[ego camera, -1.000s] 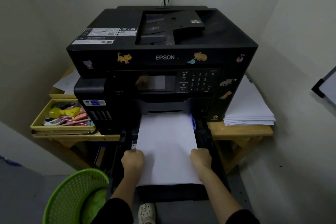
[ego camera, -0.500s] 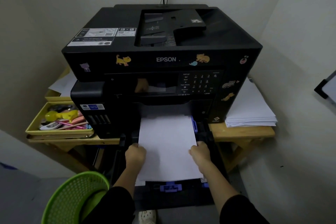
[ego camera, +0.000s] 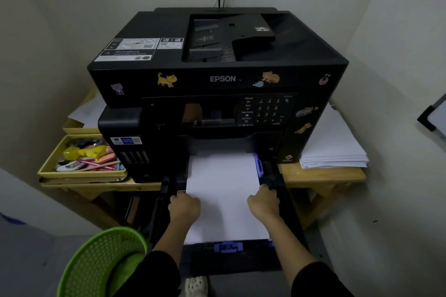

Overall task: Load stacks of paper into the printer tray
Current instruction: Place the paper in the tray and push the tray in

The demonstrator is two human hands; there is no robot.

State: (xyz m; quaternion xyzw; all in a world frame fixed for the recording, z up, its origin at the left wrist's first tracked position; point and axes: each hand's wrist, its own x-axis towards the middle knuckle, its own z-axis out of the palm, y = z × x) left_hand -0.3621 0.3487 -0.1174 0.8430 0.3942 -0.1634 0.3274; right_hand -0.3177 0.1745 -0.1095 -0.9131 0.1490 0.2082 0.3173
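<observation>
White printer paper stack (ego camera: 223, 190) sits flat in the pulled-out black plastic printer tray (ego camera: 231, 258), and compared with a second ago we've slid it further in: the purple plastic end guide (ego camera: 228, 246) at the tray's near edge shows now, where before the sheets covered it. Our hands have moved up the sides too. Its long axis runs straight away from us, far short edge pointing into the slot of the black Epson printer (ego camera: 217, 84).

Our left hand (ego camera: 184, 208) rests curled on the left edge of the sheets, our right hand (ego camera: 264, 202) on the right edge just by the tray wall; we can't tell whether the fingers are actually clamping the paper or only pressing on it.

Count-wise: one stack in the tray, one more loose white paper pile (ego camera: 334, 149) on the wooden table (ego camera: 321, 173) right of the printer, one green mesh plastic basket (ego camera: 101, 263) at lower left, two hands.
</observation>
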